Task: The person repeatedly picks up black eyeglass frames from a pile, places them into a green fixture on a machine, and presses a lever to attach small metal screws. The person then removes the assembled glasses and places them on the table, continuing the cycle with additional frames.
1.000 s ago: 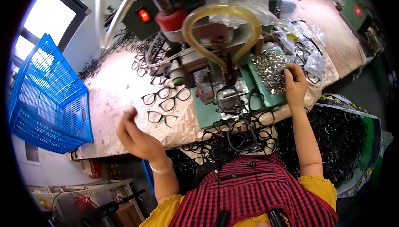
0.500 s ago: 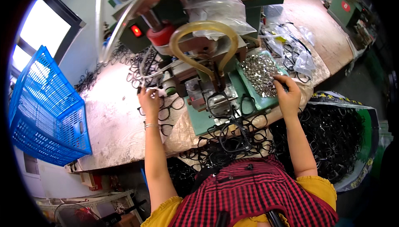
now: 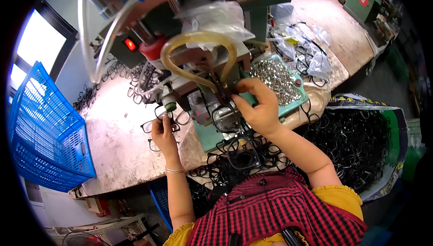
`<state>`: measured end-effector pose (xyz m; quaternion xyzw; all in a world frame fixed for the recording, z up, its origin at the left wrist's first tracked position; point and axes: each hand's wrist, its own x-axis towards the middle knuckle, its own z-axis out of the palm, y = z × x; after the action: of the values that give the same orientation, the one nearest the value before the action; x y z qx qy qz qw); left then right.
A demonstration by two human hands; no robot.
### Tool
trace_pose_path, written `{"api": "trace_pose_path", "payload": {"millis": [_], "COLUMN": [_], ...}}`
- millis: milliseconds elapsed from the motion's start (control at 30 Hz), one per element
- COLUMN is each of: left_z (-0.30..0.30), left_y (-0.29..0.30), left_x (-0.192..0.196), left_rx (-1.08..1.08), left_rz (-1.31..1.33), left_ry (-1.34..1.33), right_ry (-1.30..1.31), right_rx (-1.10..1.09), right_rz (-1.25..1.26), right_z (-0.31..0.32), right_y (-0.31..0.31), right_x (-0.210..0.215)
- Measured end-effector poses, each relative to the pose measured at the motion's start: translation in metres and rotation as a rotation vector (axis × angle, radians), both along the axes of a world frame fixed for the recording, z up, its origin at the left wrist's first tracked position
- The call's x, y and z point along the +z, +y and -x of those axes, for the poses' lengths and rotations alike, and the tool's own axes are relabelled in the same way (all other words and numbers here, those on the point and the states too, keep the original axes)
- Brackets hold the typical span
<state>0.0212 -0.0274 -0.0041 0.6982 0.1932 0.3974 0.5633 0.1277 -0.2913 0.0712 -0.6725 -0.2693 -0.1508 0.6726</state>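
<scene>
My left hand (image 3: 164,137) is over the table left of the machine, thumb and fingertips closed on a black eyeglass frame (image 3: 159,111) below a green-ended knob (image 3: 170,105). More black frames lie under and beside that hand. My right hand (image 3: 260,108) reaches in at the machine's (image 3: 205,63) working point, fingertips pinched beside its dark narrow tips (image 3: 219,92). Whatever small thing they hold is hidden. Just below them, another black eyeglass frame (image 3: 225,119) sits at the fixture. Behind the right hand stands a turquoise tray (image 3: 295,107) of small shiny metal pieces (image 3: 279,81).
Black frames pile up along the table's front edge (image 3: 243,153). A large sack (image 3: 361,149) of black frames stands at the right. At the left is a blue plastic basket (image 3: 49,133). Plastic bags (image 3: 319,66) lie beyond the tray; a clear hose (image 3: 203,37) loops over the machine.
My right hand has moved left from the tray of metal pieces to the machine's tips. My left hand has come nearer to me and slightly right. The whole view has shifted a little.
</scene>
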Motion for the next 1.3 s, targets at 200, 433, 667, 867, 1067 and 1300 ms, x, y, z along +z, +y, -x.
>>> {"api": "trace_pose_path", "payload": {"millis": [200,433,667,867,1067,1300], "left_z": [0.004,0.02,0.009,-0.003,0.005,0.055], "left_y": [-0.03,-0.083,-0.111,-0.117,-0.121,-0.194], "left_x": [0.051,0.127,0.112,0.105,0.099,0.012], "left_rx": [-0.074,-0.345,-0.521,-0.571,-0.544,-0.641], "left_rz": [0.02,-0.326,-0.897,-1.022,-0.952,-0.644], "left_ry": [-0.349,-0.675,-0.348,-0.297,-0.245,0.084], "right_ry": [0.101,0.377,-0.159,-0.241,-0.244,-0.369], "right_rx": [0.11,0.248,-0.183,-0.484,-0.528,-0.516], "right_rz": [-0.147,-0.27,0.514,0.693,0.794,0.758], "right_z": [0.005,0.024,-0.026,-0.054,-0.054,-0.053], "right_y": [0.01,0.012,-0.044,-0.09,-0.076,-0.1], "right_x": [-0.005,0.015,-0.007,-0.075,-0.069,-0.079]}}
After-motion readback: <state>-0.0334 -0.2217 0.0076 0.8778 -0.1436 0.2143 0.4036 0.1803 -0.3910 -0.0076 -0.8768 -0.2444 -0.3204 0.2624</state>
